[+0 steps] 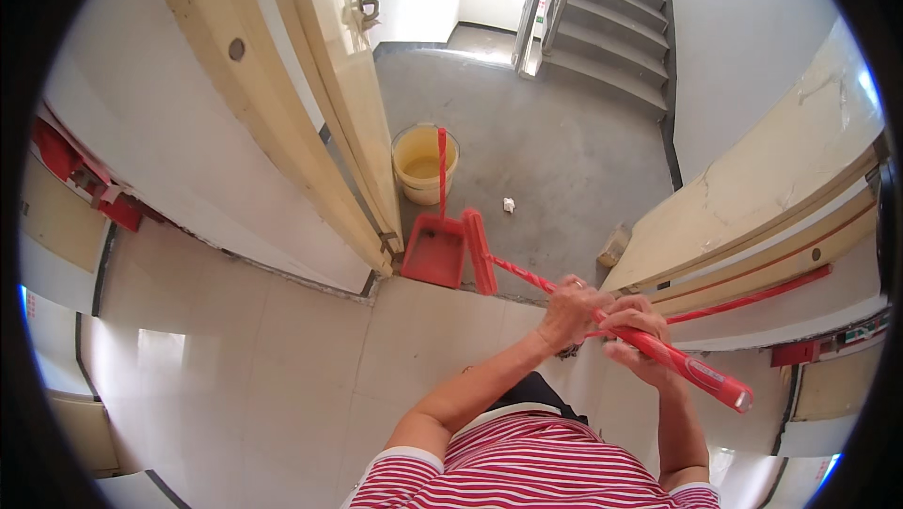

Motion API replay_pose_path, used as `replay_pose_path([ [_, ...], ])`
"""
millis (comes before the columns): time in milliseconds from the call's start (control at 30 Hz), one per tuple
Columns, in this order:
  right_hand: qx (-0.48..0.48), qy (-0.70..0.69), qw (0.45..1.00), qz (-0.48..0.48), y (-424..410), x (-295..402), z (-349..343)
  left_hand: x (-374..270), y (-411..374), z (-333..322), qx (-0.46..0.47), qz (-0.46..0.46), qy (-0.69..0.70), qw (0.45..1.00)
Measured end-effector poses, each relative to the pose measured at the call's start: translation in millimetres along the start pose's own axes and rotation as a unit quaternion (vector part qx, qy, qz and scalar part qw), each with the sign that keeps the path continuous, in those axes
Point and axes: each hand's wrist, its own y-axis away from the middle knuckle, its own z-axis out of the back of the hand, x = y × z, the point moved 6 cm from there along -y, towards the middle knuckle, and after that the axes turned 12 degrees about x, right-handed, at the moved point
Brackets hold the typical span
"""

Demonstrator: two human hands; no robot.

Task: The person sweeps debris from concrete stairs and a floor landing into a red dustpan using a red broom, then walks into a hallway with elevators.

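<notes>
Both my hands are on the red handle of a broom (518, 271). My left hand (571, 311) grips it lower down, nearer the head, and my right hand (640, 339) is around it higher up, with the handle's thick end beyond it. The broom's red head (480, 252) is by the doorway's floor edge, close to the right side of a red long-handled dustpan (434, 252). A crumpled white scrap (508, 205) lies on the grey floor past the broom head.
A cream bucket (425, 167) with yellowish liquid stands behind the dustpan, beside the open door (346, 57). A block (614, 246) sits by the right door. Another red handle (751, 295) leans at the right. Grey stairs (607, 36) rise beyond the landing.
</notes>
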Motion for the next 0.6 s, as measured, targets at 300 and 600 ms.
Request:
replay_pose_path([
  [300,-0.035,-0.252,0.945,-0.208,-47.0,-97.4,1.4,69.7,-52.7,-26.7,0.070,0.020,-0.032,0.997],
  [600,-0.048,-0.100,0.985,-0.129,-146.6,-231.7,19.4,384.6,-14.4,121.2,-0.170,0.467,0.022,0.868],
])
